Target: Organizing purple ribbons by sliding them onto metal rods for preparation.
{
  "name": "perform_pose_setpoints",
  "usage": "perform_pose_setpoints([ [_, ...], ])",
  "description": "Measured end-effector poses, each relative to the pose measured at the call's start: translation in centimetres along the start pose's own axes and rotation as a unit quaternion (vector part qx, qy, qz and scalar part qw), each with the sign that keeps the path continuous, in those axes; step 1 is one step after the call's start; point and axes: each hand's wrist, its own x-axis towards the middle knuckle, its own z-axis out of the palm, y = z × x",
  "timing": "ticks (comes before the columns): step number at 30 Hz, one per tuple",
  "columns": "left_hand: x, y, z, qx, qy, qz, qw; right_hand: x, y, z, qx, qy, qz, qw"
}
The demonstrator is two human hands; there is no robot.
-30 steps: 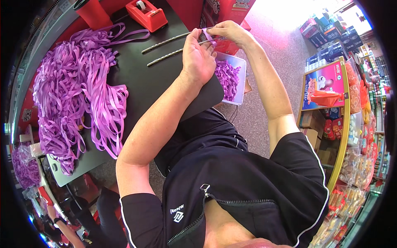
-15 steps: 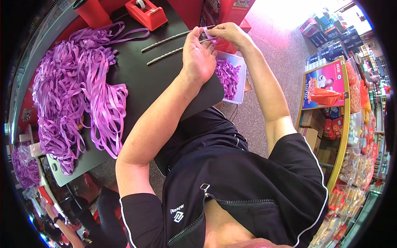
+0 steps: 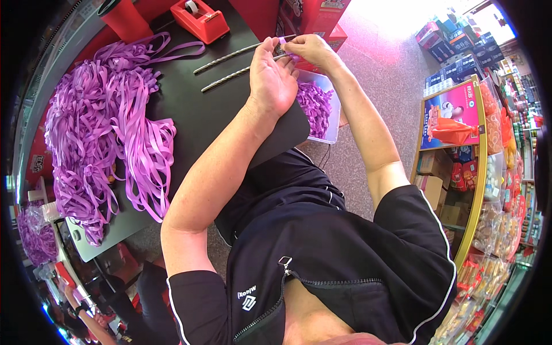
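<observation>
A shop aisle with a speckled floor (image 3: 374, 86) and packed shelves runs behind a dark table (image 3: 221, 118). On the table's left side spreads a large tangled heap of purple ribbon (image 3: 86, 126), with a red tape dispenser (image 3: 202, 24) beyond it. Two twisted metal rods (image 3: 227, 60) stick out over the tabletop, side by side, and a purple strip (image 3: 282, 42) lies at their far ends, between the hands. The right hand (image 3: 310, 49) has its thumb and fingertips pinched together on that strip. The left hand (image 3: 273, 86) is palm up, fingers curled loosely by the rods; whether it grips anything, I cannot tell. Just past the table edge, a pale plastic bin (image 3: 336, 115) holds many purple pieces (image 3: 315, 112), apparently finished ones. Judging by this, one piece is partway through, its shape unclear, and the big heap looks unworked
</observation>
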Motion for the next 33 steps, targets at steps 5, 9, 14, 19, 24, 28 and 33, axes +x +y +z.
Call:
perform_pose_setpoints([
  [5, 0.2, 0.2, -0.5, -0.007, -0.003, 0.005, 1.000, -0.9, 0.5, 0.6, 0.210, -0.060, 0.074, 0.973],
  [9, 0.1, -0.1, 0.0, -0.002, -0.012, 0.000, 1.000, 0.0, 4.5, 0.9, 0.414, -0.136, 0.090, 0.896],
  [14, -0.4, 0.3, 0.1, 0.008, 0.006, -0.003, 1.000, -0.2, 4.8, 3.7, 0.705, -0.275, 0.024, 0.653],
  [19, -0.7, 0.6, 0.2, -0.002, 0.022, -0.003, 1.000, 1.3, 5.6, 6.7, 0.746, -0.335, -0.026, 0.576],
  [24, -0.6, 0.4, 0.4, 0.001, 0.019, -0.011, 1.000, 2.2, 6.5, 7.3, 0.766, -0.307, -0.015, 0.564],
  [28, -0.6, 0.4, 0.6, 0.003, 0.023, -0.014, 1.000, 2.6, 7.3, 7.2, 0.760, -0.360, -0.038, 0.540],
  [33, -0.7, 0.4, 0.8, 0.010, 0.017, -0.014, 1.000, 3.2, 8.2, 7.0, 0.751, -0.398, -0.049, 0.525],
])
